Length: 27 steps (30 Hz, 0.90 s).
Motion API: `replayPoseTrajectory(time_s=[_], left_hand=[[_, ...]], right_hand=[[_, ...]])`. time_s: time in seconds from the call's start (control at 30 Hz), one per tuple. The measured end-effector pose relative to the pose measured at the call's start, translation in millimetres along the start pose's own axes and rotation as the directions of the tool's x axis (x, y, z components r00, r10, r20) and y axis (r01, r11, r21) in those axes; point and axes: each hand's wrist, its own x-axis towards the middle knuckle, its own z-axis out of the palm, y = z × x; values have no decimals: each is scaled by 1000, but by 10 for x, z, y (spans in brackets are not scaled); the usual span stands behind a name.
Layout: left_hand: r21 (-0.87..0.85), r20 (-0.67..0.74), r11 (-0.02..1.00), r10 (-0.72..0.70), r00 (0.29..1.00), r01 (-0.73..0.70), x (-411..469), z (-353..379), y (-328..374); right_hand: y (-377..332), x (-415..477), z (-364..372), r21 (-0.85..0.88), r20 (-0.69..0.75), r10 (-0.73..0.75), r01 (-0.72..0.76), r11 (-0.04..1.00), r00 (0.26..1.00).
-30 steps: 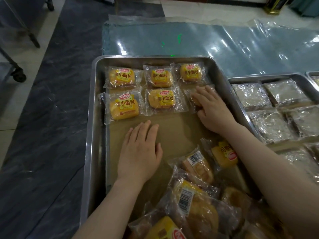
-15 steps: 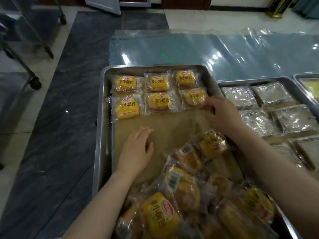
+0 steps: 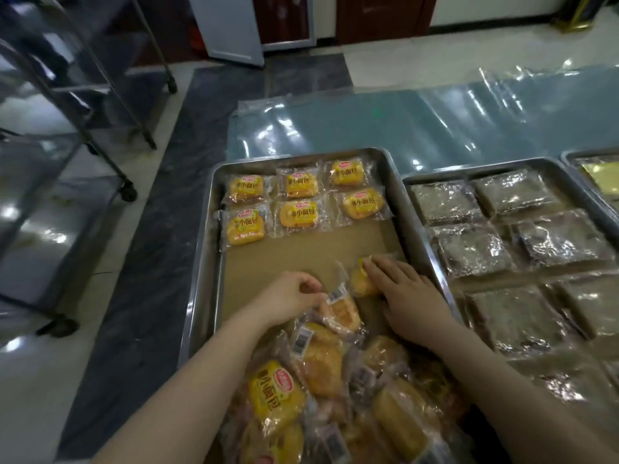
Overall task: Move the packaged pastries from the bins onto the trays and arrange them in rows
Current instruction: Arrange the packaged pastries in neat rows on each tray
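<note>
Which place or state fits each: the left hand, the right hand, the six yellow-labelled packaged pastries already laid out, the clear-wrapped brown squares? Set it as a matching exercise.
1. left hand
2. right hand
3. six yellow-labelled packaged pastries
4. clear-wrapped brown squares

A. fill the neighbouring steel tray on the right
B. rests flat on a yellow pastry packet
C. lie in two rows of three at the far end of the paper-lined steel tray
D. pinches the wrapper of the barcode-up packet

Pairs: 1-D, 2-B, 3-C, 4-A.
</note>
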Motion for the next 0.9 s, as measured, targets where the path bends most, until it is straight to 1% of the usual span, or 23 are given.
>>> replayPoseTrajectory(time_s=[0.1,0.17,0.2,0.23,0.27,0.3,0.33,0.37,0.4,0.43,0.47,0.5,0.53,0.57,0.6,0.63,0.67,0.7,0.73,0.8,0.83,0.9], left_hand=[[13,22,997,-74,997,74,52,116,41],[-5,6,994,-110,994,110,52,123,-6],[-57,-47,991,-123,991,120,39,126,-46],[-148,-141,982,-143,980,122,20,126,-89],[-255,-266,961,-177,948,108,-14,119,-130],[-351,-401,934,-214,891,67,-56,107,-168],[-388,-541,922,-226,810,-2,-106,88,-195],[-332,-674,941,-188,715,-65,-152,67,-217],[-204,-772,975,-105,627,-88,-192,49,-230],[-47,-824,996,4,567,-75,-228,36,-229],[89,-824,995,102,557,-50,-247,34,-226],[168,-786,985,161,598,-44,-254,58,-214],[182,-723,981,179,667,-65,-257,103,-198],[155,-655,982,182,734,-106,-257,156,-179],[119,-601,980,199,774,-159,-253,213,-170],[104,-577,973,228,784,-206,-245,270,-172],[115,-574,968,249,780,-225,-233,316,-185],[140,-575,968,252,779,-209,-217,347,-212],[174,-565,971,233,792,-162,-195,365,-243],[261,-508,964,189,840,-59,-159,382,-294],[295,-479,955,186,858,-42,-148,391,-310],[334,-447,941,199,872,-43,-147,395,-307]], right_hand=[[3,183,-21,98,3,5,-5,995,1000],[26,329,-58,105,-25,4,-2,995,1000],[33,387,-81,101,-49,6,-1,995,999],[42,440,-99,108,-86,13,-4,994,996],[46,479,-108,142,-137,31,-11,990,990],[43,504,-113,194,-197,60,-21,981,979],[33,510,-113,251,-258,94,-28,968,962],[25,518,-99,287,-309,116,-24,958,944],[19,518,-84,299,-341,118,-11,954,933],[16,515,-67,301,-349,99,11,954,932],[7,515,-57,320,-328,76,35,947,942],[-4,506,-52,362,-287,52,59,930,956],[-18,489,-57,400,-259,23,86,913,966],[-32,471,-67,415,-269,-5,121,902,963],[-38,455,-79,413,-302,-23,153,898,953],[-36,448,-89,409,-330,-32,173,896,944],[-28,448,-95,415,-327,-42,183,891,944],[-24,454,-99,427,-292,-60,186,885,955],[-20,458,-98,448,-243,-85,189,874,966],[-5,471,-82,503,-168,-107,179,846,980],[0,472,-75,527,-165,-104,177,832,981],[18,479,-52,542,-187,-82,172,823,979]])
